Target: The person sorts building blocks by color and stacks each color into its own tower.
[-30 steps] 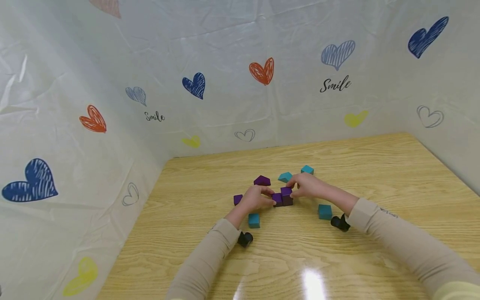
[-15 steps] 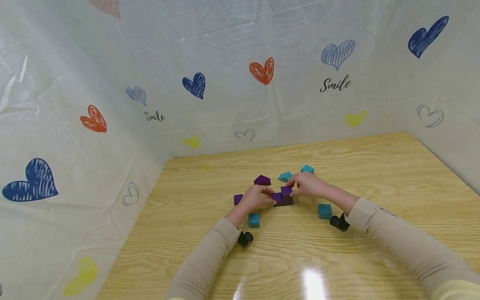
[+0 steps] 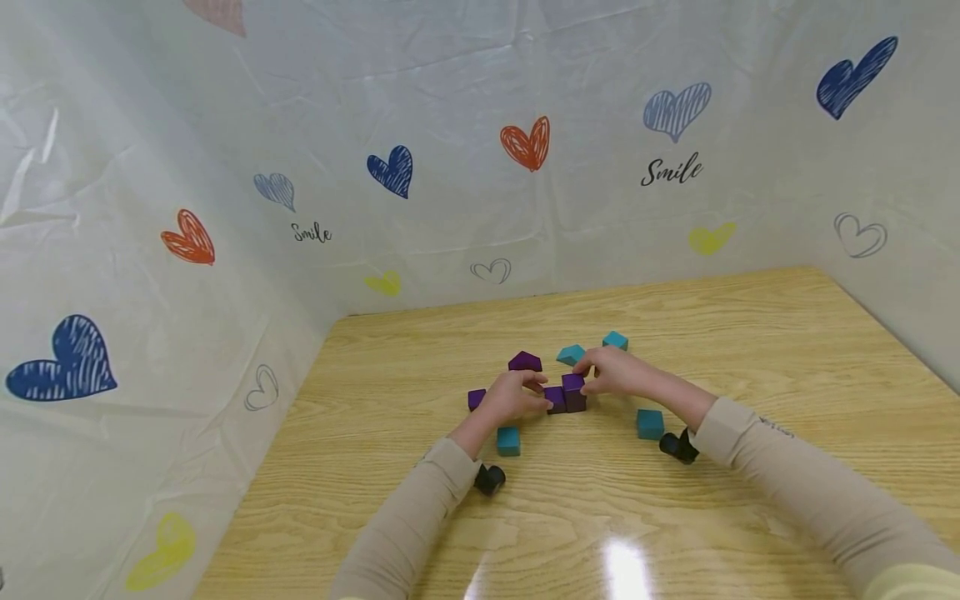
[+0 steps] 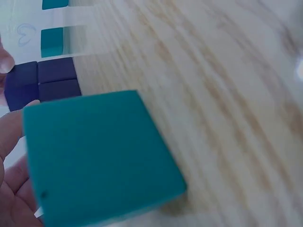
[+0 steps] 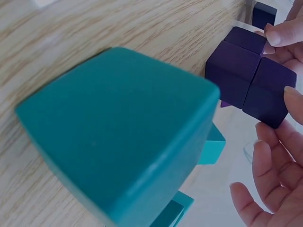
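Three purple cubes stand together in the head view: a single lower cube [image 3: 555, 401] on the left, touching a stack of two. My left hand [image 3: 512, 395] holds the single cube between thumb and fingers. With thumb and index finger, my right hand [image 3: 611, 372] pinches the stack's upper cube [image 3: 573, 382], which sits on the lower cube [image 3: 575, 402]. In the right wrist view the upper cube [image 5: 269, 91] lies between the right thumb and fingertips, while the left thumb rests on the single cube [image 5: 246, 39]. A near teal block [image 4: 99, 156] partly covers the left hand in the left wrist view.
Behind the hands lie a purple roof-shaped block [image 3: 525, 361], a teal wedge [image 3: 571, 355] and a teal block [image 3: 615, 340]. Another purple block [image 3: 476, 399] is left of the left hand. Teal blocks [image 3: 508, 442] [image 3: 650, 423] sit near both wrists, beside black wrist cameras [image 3: 491, 480].
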{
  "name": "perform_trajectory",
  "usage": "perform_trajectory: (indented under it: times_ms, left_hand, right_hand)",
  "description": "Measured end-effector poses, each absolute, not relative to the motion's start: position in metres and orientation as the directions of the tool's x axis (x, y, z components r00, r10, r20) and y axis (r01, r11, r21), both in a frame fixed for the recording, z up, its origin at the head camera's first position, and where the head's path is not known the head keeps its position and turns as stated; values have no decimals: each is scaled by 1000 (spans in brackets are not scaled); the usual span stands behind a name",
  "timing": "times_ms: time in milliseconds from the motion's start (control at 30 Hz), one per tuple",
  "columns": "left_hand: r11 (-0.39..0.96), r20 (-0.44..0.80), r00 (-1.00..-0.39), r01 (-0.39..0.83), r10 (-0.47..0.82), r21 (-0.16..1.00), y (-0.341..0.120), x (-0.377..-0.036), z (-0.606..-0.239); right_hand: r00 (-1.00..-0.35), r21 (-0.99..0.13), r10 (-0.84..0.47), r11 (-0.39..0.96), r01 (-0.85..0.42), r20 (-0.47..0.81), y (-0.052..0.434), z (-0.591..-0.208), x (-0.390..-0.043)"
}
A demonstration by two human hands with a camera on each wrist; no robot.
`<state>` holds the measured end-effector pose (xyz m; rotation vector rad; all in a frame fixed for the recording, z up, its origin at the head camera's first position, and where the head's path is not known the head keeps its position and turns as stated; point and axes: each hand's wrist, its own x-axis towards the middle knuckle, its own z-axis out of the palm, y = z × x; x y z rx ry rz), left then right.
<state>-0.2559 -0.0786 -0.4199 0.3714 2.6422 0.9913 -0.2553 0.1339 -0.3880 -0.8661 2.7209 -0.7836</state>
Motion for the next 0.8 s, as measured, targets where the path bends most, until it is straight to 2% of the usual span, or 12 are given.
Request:
perform_trajectory:
  times_ms: [200,467,800]
  left_hand:
    - [717,-102,-947,159,306,679,-93,-263,-405]
    - [713,39,-962,226,269,664,-138,-268,-388]
    - [729,-177,-953,62,246,682,-181,-258,-408]
  right_hand:
    - [-819,-546,-574,690,-475,-12,133,-386,-253]
    - [-822,-563,-569,684,-464,-14,134,-388,-254]
    - [-820,-555,-571,691,-464,-26,133,-387,-255]
